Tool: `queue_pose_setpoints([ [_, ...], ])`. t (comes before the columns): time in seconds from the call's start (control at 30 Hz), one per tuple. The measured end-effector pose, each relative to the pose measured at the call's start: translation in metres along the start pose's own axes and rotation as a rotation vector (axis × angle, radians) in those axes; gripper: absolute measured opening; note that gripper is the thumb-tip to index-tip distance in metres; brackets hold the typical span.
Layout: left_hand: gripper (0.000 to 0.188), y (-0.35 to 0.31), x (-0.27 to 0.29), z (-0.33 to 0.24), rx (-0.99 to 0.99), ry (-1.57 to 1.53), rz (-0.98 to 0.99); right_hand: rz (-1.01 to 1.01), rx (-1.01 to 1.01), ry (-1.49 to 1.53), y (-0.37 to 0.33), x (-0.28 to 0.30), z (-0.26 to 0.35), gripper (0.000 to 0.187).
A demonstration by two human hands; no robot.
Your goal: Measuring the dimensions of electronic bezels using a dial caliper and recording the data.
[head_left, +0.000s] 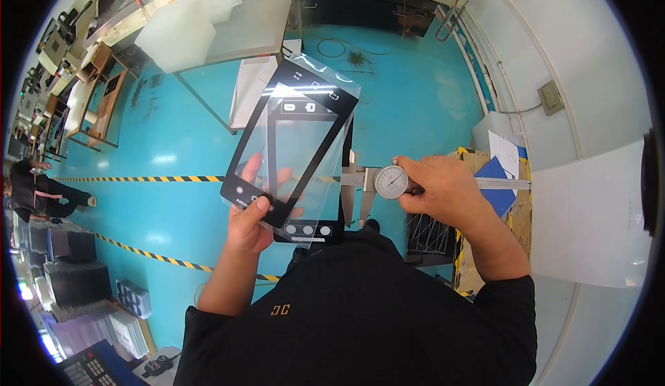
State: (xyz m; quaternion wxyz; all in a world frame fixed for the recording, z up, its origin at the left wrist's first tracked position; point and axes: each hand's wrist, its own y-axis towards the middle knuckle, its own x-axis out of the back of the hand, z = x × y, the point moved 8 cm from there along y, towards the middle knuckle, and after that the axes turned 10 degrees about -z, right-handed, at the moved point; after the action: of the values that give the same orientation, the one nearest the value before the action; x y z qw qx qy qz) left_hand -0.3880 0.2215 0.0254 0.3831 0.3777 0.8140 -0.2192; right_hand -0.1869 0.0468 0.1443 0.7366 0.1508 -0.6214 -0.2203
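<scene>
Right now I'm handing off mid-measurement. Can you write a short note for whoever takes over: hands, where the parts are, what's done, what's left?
Left hand: grip shut on the lower edge of a fanned stack of glass panels with black borders, held up over the blue floor, thumb on the front panel.
Right hand: grip shut on the dial caliper, thumb by the dial.
Caliper jaws stand at the right edge of the panels; whether they clamp a panel cannot be told.
Done: panels and caliper brought together.
Left: seat the jaws, take the reading. The dial value is not legible here.
</scene>
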Motion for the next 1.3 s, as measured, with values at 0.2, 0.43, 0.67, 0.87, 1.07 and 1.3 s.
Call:
queue_pose_setpoints([
  [0.2, 0.076, -0.001, 0.002, 0.000, 0.005, 0.035, -0.023, 0.007, -0.007, -0.002, -0.001, -0.002, -0.001, 0.040],
  [0.43, 0.077, -0.001, 0.001, -0.001, 0.006, 0.047, -0.033, 0.011, -0.011, -0.004, -0.002, -0.003, 0.000, 0.041],
  [0.67, 0.078, 0.003, 0.001, 0.001, 0.012, 0.054, -0.021, 0.013, -0.031, 0.002, -0.004, -0.004, -0.005, 0.041],
  [0.87, 0.078, 0.005, 0.004, 0.003, 0.023, 0.065, -0.028, 0.023, -0.025, -0.008, -0.003, -0.006, -0.006, 0.040],
  [1.07, 0.085, 0.008, 0.006, 0.004, 0.025, 0.072, -0.087, -0.023, -0.001, -0.010, -0.001, -0.007, -0.004, 0.040],
  [1.3, 0.085, 0.010, 0.007, 0.004, 0.016, 0.071, -0.097, -0.007, -0.009, 0.000, 0.002, -0.011, -0.008, 0.040],
])
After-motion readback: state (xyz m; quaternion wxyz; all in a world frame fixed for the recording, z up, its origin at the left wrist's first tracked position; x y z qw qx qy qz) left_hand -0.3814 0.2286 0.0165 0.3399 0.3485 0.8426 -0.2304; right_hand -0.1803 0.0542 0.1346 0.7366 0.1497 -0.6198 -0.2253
